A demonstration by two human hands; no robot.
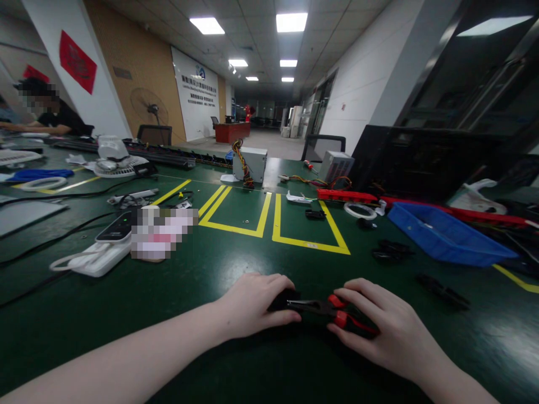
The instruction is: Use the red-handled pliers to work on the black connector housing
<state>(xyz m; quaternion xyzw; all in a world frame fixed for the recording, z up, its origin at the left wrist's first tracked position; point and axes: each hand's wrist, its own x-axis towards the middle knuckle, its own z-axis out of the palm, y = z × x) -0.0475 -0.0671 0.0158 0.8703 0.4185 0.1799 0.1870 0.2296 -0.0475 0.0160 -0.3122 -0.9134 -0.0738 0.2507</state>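
Near the front of the green table, my right hand (381, 320) is closed round the red handles of a pair of long-nose pliers (322, 307). The pliers' jaws point left, toward a small black part (281, 300) that my left hand (256, 306) grips between thumb and fingers. The jaw tips reach this part; whether they clamp it I cannot tell. Most of the black part is hidden by my left fingers, so its kind does not show.
A blue tray (450, 238) stands on the right, with black parts (391, 251) beside it. On the left lie a white power strip (101, 255) and cables. Two metal power supply boxes (255, 165) stand at the back. A person (53, 109) sits far left.
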